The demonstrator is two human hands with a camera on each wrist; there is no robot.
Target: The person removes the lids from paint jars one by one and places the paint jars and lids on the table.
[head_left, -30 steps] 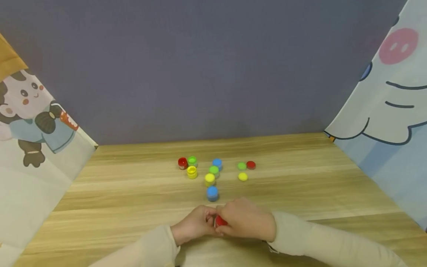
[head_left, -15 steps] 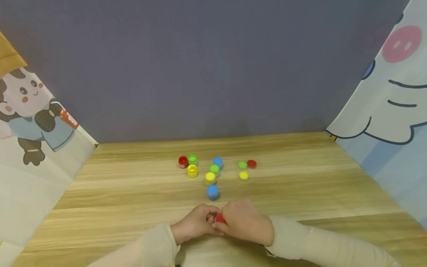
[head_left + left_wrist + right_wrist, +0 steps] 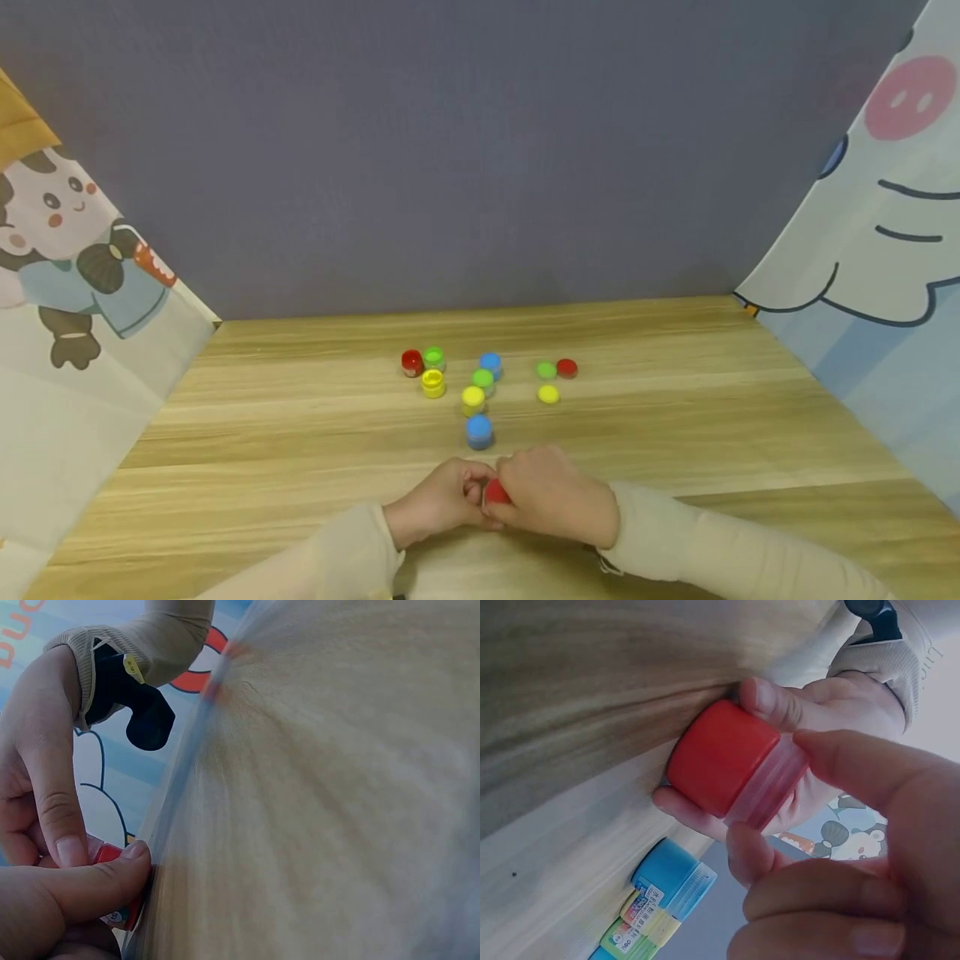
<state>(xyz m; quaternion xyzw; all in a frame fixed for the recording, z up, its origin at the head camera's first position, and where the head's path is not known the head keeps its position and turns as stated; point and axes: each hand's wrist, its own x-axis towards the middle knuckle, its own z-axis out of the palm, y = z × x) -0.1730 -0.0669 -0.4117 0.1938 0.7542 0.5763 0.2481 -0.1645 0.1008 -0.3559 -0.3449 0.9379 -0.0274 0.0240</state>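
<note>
Gripping the red jar [image 3: 724,757] low in the curled left hand [image 3: 438,502], pinching its clear top [image 3: 769,781] in the curled right hand [image 3: 553,493], holding its axis upright between them.

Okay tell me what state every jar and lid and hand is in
Held red jar, lid appears on
Left hand, gripping that jar's body
Right hand, pinching that jar near its top
Left red jar, open
Left green jar, open
Left yellow jar, open
Middle green jar, lidded
Middle yellow jar, lidded
Far blue jar, lidded
Near blue jar, lidded
Green lid, loose
Red lid, loose
Yellow lid, loose
</note>
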